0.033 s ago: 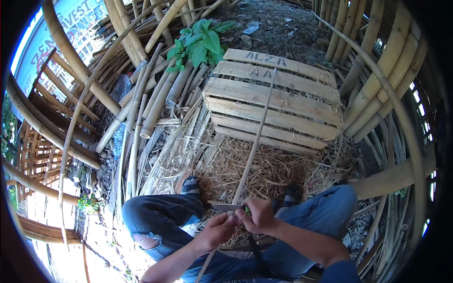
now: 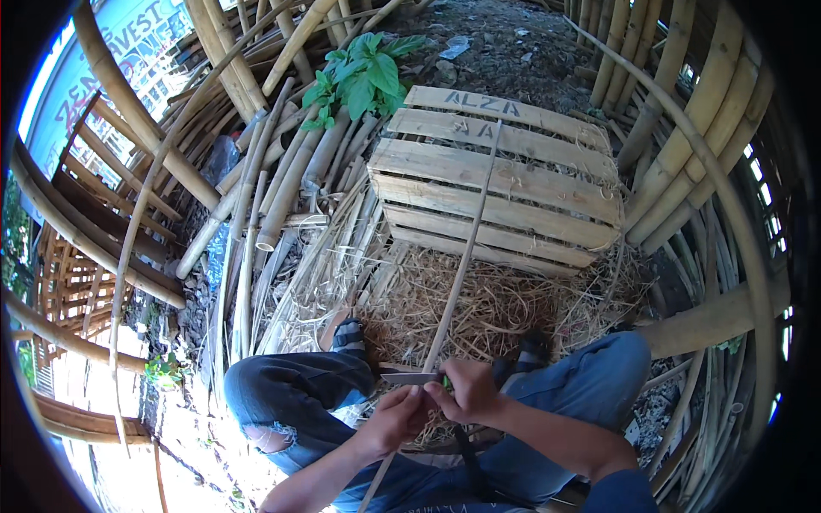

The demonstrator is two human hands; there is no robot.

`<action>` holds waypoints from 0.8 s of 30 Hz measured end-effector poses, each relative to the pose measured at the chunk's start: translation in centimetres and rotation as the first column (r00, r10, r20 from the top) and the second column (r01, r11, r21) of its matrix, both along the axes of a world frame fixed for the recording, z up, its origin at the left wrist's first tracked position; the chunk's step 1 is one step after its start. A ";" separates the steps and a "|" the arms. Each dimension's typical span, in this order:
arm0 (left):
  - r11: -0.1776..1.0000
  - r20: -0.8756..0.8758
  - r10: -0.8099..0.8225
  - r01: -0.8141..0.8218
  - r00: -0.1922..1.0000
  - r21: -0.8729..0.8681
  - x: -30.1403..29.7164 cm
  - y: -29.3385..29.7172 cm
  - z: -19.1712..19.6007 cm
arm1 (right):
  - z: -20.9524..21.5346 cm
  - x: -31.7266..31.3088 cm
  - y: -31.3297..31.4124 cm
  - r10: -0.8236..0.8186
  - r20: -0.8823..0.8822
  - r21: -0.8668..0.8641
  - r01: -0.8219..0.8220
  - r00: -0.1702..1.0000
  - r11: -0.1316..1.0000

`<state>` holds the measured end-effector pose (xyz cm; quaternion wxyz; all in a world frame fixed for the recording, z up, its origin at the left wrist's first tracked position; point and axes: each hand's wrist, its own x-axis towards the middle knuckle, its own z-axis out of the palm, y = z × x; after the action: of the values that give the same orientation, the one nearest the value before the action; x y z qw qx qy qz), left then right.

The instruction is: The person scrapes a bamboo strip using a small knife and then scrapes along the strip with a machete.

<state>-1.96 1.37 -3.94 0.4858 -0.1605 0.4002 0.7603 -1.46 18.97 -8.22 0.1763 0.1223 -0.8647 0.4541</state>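
Note:
A long, thin bamboo strip [image 2: 463,267] runs from between my knees up over the wooden crate [image 2: 492,175]. My left hand [image 2: 395,421] is closed around the strip near its lower part, the thumb raised toward the blade. My right hand [image 2: 468,393] grips a knife, and a bit of green shows at its handle. The knife's flat blade [image 2: 407,378] points left and lies across the strip, just above my left thumb. Both hands meet over my lap, almost touching. My fingers hide most of the handle and the part of the strip beneath them.
Curly bamboo shavings [image 2: 479,312] cover the ground between my feet and the slatted crate. Bamboo poles [image 2: 295,184] and split lengths lie at the left, beside a leafy green plant [image 2: 363,77]. A thick bamboo pole [image 2: 710,316] lies by my right knee. Bamboo fencing rises on both sides.
The view has shifted very slightly. My hands, the knife and the strip keep nearly the same places, with both grips unchanged.

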 end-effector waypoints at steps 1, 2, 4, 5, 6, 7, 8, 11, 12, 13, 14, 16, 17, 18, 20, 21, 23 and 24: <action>1.000 -0.004 0.012 -0.012 1.000 0.024 0.0 -0.1 -0.4 | -0.3 -0.1 -0.3 0.078 -0.084 0.065 -0.072 0.993 0.995; 1.000 0.000 0.003 -0.003 1.000 0.010 0.3 0.0 -0.6 | -0.4 -0.2 -0.5 0.068 -0.082 0.052 -0.064 0.994 0.997; 0.958 -0.296 -0.061 -0.027 0.953 -0.284 0.8 0.7 -0.7 | -0.5 -0.2 -0.6 0.117 -0.089 0.164 -0.101 0.989 0.981; 0.946 -0.341 -0.079 -0.037 0.937 -0.322 1.0 0.9 -0.6 | -0.7 -0.2 -0.6 0.106 -0.086 0.156 -0.091 0.991 0.984; 0.944 -0.336 -0.092 -0.026 0.937 -0.329 1.2 0.9 -1.0 | -1.0 -0.2 -0.7 0.122 -0.100 0.179 -0.103 0.987 0.979; 0.924 -0.404 -0.123 -0.044 0.906 -0.380 1.3 1.0 -1.2 | -1.2 -0.2 -0.7 0.140 -0.114 0.204 -0.115 0.984 0.972; 0.901 -0.468 -0.157 -0.067 0.870 -0.428 1.3 1.1 -1.3 | -1.2 -0.3 -0.6 0.131 -0.110 0.199 -0.107 0.985 0.974; 0.886 -0.499 -0.172 -0.087 0.850 -0.454 1.3 1.4 -0.9 | -1.3 -0.7 -0.2 0.153 -0.128 0.268 -0.114 0.980 0.957; 0.886 -0.501 -0.152 -0.107 0.852 -0.451 1.3 1.4 -0.9 | -1.4 -0.9 -0.1 0.159 -0.156 0.293 -0.108 0.975 0.950; 0.886 -0.498 -0.154 -0.104 0.853 -0.452 1.3 1.4 -1.0 | -1.4 -1.0 -0.1 0.168 -0.184 0.319 -0.103 0.968 0.942; 0.874 -0.499 -0.180 -0.095 0.848 -0.476 1.3 1.4 -1.1 | -1.5 -1.1 0.0 0.166 -0.182 0.319 -0.102 0.969 0.942; 0.862 -0.497 -0.206 -0.084 0.843 -0.500 1.4 1.2 -1.5 | -1.8 -1.3 0.1 0.166 -0.212 0.356 -0.082 0.963 0.931; 0.851 -0.492 -0.218 -0.083 0.843 -0.519 1.5 1.0 -1.9 | -2.0 -1.4 0.1 0.165 -0.211 0.356 -0.081 0.963 0.931; 0.840 -0.487 -0.229 -0.082 0.843 -0.537 1.5 0.9 -2.1 | -2.2 -1.5 0.2 0.171 -0.222 0.371 -0.079 0.960 0.925; 0.816 -0.462 -0.256 -0.066 0.849 -0.574 1.2 1.0 -1.2 | -2.5 -1.7 0.5 0.177 -0.231 0.384 -0.077 0.957 0.920; 0.791 -0.438 -0.281 -0.052 0.854 -0.609 1.1 1.1 -0.8 | -2.5 -1.9 0.8 0.137 -0.225 0.383 -0.042 0.965 0.923; 0.787 -0.421 -0.297 -0.030 0.857 -0.616 0.9 0.9 -0.5 | -2.6 -2.1 1.3 0.094 -0.218 0.384 -0.003 0.972 0.923; 0.783 -0.405 -0.311 -0.010 0.860 -0.622 0.9 0.9 -0.4 | -3.0 -2.3 1.6 0.094 -0.223 0.416 0.007 0.970 0.910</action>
<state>-1.08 2.28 -4.35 0.3531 -0.0769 0.7422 0.5644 -3.73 20.56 -11.20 0.2386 0.2297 -0.9107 0.2468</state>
